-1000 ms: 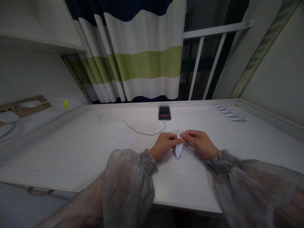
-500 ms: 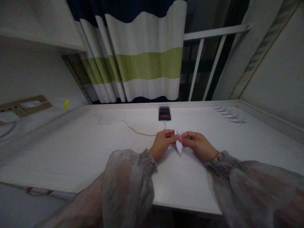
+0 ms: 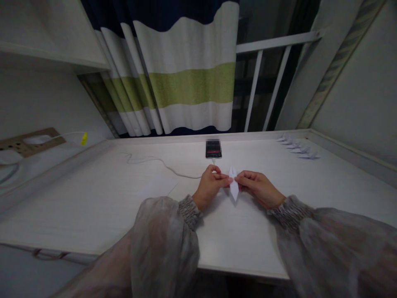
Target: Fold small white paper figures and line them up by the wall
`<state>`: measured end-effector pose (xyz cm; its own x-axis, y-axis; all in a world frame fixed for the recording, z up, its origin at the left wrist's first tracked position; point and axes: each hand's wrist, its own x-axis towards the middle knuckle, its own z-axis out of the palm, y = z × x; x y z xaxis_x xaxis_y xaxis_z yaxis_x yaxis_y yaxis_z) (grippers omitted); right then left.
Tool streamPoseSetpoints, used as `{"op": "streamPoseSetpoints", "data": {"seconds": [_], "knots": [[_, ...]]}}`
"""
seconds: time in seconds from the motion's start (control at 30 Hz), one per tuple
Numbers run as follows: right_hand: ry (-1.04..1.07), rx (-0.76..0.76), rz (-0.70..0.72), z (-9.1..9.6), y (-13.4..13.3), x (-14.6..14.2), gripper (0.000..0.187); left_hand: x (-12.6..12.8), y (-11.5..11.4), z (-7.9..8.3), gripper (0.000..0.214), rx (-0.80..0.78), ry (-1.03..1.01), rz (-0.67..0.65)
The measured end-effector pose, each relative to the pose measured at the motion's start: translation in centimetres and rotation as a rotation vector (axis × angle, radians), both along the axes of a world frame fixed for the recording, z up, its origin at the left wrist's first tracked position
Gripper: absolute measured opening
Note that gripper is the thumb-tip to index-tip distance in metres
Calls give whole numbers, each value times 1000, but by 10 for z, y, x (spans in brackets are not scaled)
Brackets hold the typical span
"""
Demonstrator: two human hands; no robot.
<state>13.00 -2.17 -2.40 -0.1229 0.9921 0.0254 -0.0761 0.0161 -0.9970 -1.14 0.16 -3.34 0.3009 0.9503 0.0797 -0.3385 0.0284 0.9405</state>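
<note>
A small folded white paper (image 3: 234, 191), narrow and pointed at its lower end, is held above the desk between my two hands. My left hand (image 3: 211, 185) pinches its left edge with thumb and fingers. From the other side, my right hand (image 3: 259, 186) grips the right edge in the same way. The paper's slit upper end points away from me. Parts of the fingers behind the paper are hidden. Left of my left hand, a flat sheet of white paper (image 3: 157, 185) lies on the desk.
A phone (image 3: 214, 149) with a white charging cable (image 3: 169, 167) lies beyond my hands on the white desk (image 3: 93, 207). Several folded paper figures (image 3: 297, 147) stand in a row at the back right. A power strip (image 3: 31, 142) is at the left wall, and a curtain (image 3: 192, 82) hangs behind.
The folded paper has turned so its broad face shows more towards me. My left hand's fingers have shifted and lifted slightly behind it. The camera view has moved a little.
</note>
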Motion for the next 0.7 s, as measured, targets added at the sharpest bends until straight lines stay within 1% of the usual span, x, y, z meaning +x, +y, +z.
{"op": "streamPoseSetpoints", "data": {"seconds": [0.13, 0.27, 0.4, 0.47, 0.53, 0.6, 0.7], "knots": [[-95, 87, 4, 0, 1, 1, 26, 1, -2, 2, 51, 23, -24, -21], [-133, 101, 9, 1, 0, 1, 28, 1, -2, 5, 46, 44, -39, -9], [-119, 107, -15, -2, 2, 2, 25, 0, -1, 4, 30, 28, -13, 1], [-55, 117, -16, -3, 4, 3, 23, -1, 1, 2, 22, 11, 6, -7], [0, 158, 3, -3, 5, 5, 22, -2, 2, 0, 20, -14, 3, -29], [-9, 197, 27, -2, 5, 7, 17, -3, 2, 0, 18, -37, -21, -49], [-71, 200, 47, -2, 4, 10, 13, -4, 2, 1, 15, -58, -58, -52]]}}
